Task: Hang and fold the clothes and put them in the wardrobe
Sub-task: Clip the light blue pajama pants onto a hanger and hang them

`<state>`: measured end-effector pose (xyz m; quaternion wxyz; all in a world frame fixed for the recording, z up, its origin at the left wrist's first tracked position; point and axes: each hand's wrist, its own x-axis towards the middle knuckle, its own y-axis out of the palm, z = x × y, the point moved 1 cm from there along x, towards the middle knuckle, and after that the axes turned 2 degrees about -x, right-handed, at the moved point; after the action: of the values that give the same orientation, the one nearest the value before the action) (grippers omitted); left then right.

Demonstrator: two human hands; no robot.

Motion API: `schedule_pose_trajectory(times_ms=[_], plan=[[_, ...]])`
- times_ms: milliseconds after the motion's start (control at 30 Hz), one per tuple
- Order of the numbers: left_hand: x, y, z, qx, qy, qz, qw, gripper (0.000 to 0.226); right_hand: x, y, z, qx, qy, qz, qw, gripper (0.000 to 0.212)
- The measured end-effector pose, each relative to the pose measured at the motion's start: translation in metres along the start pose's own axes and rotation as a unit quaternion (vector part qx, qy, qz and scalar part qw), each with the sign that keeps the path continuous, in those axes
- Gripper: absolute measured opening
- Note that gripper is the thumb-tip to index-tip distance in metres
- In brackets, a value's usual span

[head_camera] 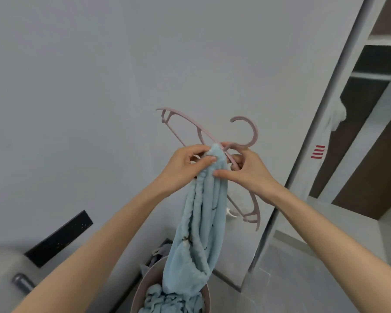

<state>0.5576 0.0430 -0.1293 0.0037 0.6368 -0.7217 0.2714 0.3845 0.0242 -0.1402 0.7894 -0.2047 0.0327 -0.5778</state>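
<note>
A pink plastic hanger is held up in front of the wall, tilted with its hook to the upper right. A light blue fluffy garment hangs bunched from its middle. My left hand pinches the garment's top edge between thumb and fingers. My right hand curls its fingers round the hanger's neck while its thumb presses the cloth. The garment's lower end drops into a round basket below.
The open wardrobe stands at the right, with a rail, shelves and a white garment hanging inside. More blue cloth lies in the basket. A black panel is on the wall at lower left.
</note>
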Motion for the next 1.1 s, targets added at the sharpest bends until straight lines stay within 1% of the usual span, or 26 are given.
schedule_pose_trajectory(times_ms=[67,133,300,400,500,567,700,800,900,967,1033,1100], plan=[[0.003,0.008,-0.021,-0.010,0.017,-0.012,1.000,0.012,-0.007,-0.016,0.014,-0.027,-0.025,-0.020,0.999,0.042],[0.005,0.018,-0.040,-0.013,0.030,-0.023,0.999,0.014,-0.015,-0.035,0.027,-0.052,-0.042,-0.045,0.997,0.036],[0.011,0.063,-0.088,0.024,0.092,-0.055,0.994,0.019,-0.048,-0.091,0.054,-0.031,-0.055,-0.118,0.991,0.031],[0.008,0.101,-0.114,0.036,0.130,-0.046,0.990,0.027,-0.077,-0.130,0.066,-0.020,-0.064,-0.148,0.987,0.027],[0.001,0.144,-0.136,0.035,0.179,-0.015,0.983,0.037,-0.113,-0.171,0.072,-0.027,-0.057,-0.172,0.983,0.028],[-0.004,0.173,-0.145,0.032,0.191,0.005,0.981,0.042,-0.140,-0.198,0.073,-0.017,-0.046,-0.183,0.982,0.029],[-0.009,0.226,-0.154,0.074,0.209,0.090,0.971,0.051,-0.191,-0.244,0.073,0.003,-0.034,-0.219,0.975,0.026],[-0.016,0.264,-0.155,0.058,0.180,0.162,0.969,0.080,-0.224,-0.271,0.070,0.003,-0.023,-0.257,0.966,0.024],[-0.028,0.305,-0.151,-0.022,0.138,0.253,0.957,0.103,-0.253,-0.293,0.066,-0.023,-0.017,-0.285,0.958,0.024],[-0.034,0.330,-0.147,-0.040,0.104,0.271,0.956,0.106,-0.268,-0.307,0.065,-0.040,-0.016,-0.300,0.953,0.023],[-0.035,0.350,-0.141,-0.023,0.081,0.282,0.956,0.104,-0.282,-0.319,0.063,-0.054,-0.011,-0.318,0.946,0.022],[-0.033,0.366,-0.132,-0.007,0.073,0.312,0.947,0.100,-0.295,-0.331,0.064,-0.053,-0.007,-0.343,0.938,0.022]])
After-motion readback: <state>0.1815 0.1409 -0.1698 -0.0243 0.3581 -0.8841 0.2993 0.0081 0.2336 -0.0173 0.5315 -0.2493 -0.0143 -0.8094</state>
